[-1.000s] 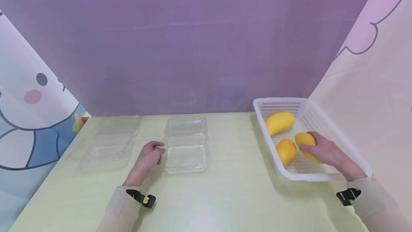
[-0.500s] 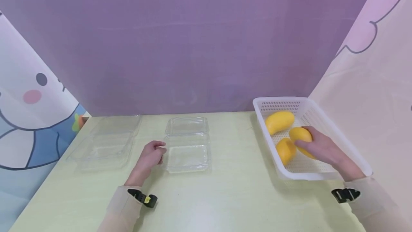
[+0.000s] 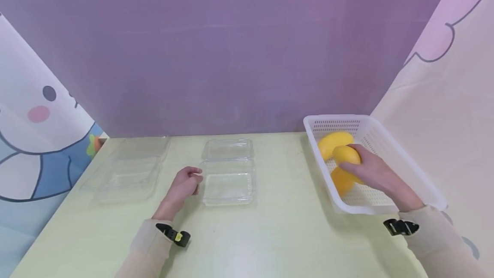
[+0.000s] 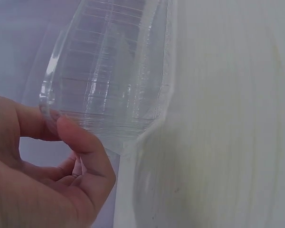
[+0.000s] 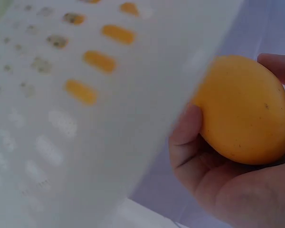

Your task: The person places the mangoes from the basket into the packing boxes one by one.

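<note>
A yellow mango (image 3: 345,155) is in my right hand (image 3: 372,168), which grips it above the white basket (image 3: 409,162). The right wrist view shows thumb and fingers curled round the mango (image 5: 247,111), partly behind the basket wall. Two more mangoes lie in the basket: one at the back (image 3: 332,143), and one nearer (image 3: 341,181), partly covered by the held mango. At the middle of the table, a clear plastic clamshell box (image 3: 228,183) stands with its lid (image 3: 227,149) folded back. My left hand (image 4: 57,166) pinches its left rim between thumb and finger.
Further left on the table (image 3: 247,243) are more clear plastic boxes (image 3: 129,170), lids opened back; how many cannot be told. A purple wall (image 3: 239,55) stands behind the table. Printed cloth (image 3: 38,149) hangs on the left, and a pink sheet (image 3: 455,110) on the right.
My right hand has lifted the mango and carried it left and toward the back of the basket. My left hand and the clamshell box have slid slightly to the right.
</note>
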Tool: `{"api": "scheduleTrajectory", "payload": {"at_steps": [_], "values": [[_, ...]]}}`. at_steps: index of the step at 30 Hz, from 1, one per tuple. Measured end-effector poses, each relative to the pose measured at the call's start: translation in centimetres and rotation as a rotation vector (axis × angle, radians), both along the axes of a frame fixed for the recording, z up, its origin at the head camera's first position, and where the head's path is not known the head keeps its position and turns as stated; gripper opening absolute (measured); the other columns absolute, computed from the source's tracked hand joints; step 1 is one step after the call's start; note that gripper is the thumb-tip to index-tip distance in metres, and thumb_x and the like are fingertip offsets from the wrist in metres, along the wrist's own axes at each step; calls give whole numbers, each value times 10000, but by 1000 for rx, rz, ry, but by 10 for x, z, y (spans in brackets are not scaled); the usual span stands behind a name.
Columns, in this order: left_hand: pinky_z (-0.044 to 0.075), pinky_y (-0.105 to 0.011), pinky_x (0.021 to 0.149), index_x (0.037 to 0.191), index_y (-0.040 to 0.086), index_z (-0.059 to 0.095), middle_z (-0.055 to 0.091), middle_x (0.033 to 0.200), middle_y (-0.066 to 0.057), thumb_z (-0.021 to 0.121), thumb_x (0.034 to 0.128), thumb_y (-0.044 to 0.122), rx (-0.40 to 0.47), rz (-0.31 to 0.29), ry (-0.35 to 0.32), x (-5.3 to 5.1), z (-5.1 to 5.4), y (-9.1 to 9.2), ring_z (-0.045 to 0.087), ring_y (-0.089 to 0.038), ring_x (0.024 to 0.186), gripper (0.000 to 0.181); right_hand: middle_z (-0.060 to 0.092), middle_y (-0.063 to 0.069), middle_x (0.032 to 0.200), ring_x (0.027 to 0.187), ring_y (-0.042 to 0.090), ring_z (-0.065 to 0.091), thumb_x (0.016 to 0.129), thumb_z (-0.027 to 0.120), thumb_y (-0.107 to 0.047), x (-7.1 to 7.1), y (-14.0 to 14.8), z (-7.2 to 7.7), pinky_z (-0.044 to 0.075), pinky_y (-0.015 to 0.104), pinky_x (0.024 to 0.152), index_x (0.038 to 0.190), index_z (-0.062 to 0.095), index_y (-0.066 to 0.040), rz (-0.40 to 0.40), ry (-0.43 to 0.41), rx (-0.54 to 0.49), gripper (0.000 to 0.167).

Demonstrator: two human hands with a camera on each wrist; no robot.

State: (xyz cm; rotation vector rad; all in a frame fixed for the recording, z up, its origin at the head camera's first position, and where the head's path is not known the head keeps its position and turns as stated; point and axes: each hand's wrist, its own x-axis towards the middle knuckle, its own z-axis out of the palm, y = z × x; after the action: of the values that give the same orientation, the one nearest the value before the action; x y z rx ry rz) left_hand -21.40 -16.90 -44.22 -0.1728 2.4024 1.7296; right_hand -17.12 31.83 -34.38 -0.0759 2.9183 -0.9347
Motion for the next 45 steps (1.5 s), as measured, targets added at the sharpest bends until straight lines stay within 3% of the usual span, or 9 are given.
{"api": "scheduleTrajectory", "payload": {"at_steps": [15, 27, 34, 45], "values": [[474, -293, 660, 1309, -71, 501, 531, 918, -125, 542, 984, 53, 70, -2, -19, -1, -3, 8, 501, -169, 675, 350, 586, 217, 1172, 855, 279, 598, 971, 593, -380, -10, -39, 18, 459, 358, 691, 1512, 336, -14, 11, 11, -5, 702], [491, -298, 657, 1295, -72, 512, 542, 883, -129, 551, 979, 53, 85, -10, -14, 1, -6, 16, 518, -175, 679, 343, 570, 190, 1195, 918, 307, 562, 958, 598, -350, -15, -63, 20, 452, 362, 699, 1528, 348, -63, 38, 26, -17, 686], [506, -305, 666, 1303, -53, 515, 551, 921, -128, 567, 988, 66, 102, -24, -19, -1, -7, 18, 528, -177, 680, 341, 574, 205, 1265, 976, 322, 573, 963, 604, -383, -18, -78, 26, 458, 392, 762, 1537, 340, -28, 68, 52, -18, 725], [500, -295, 645, 1301, -55, 514, 554, 879, -129, 561, 985, 49, 103, -32, -23, 0, -6, 26, 527, -169, 642, 335, 587, 172, 1241, 951, 290, 592, 947, 618, -373, -21, -96, 21, 472, 388, 774, 1536, 354, -64, 81, 30, -69, 716]]}}
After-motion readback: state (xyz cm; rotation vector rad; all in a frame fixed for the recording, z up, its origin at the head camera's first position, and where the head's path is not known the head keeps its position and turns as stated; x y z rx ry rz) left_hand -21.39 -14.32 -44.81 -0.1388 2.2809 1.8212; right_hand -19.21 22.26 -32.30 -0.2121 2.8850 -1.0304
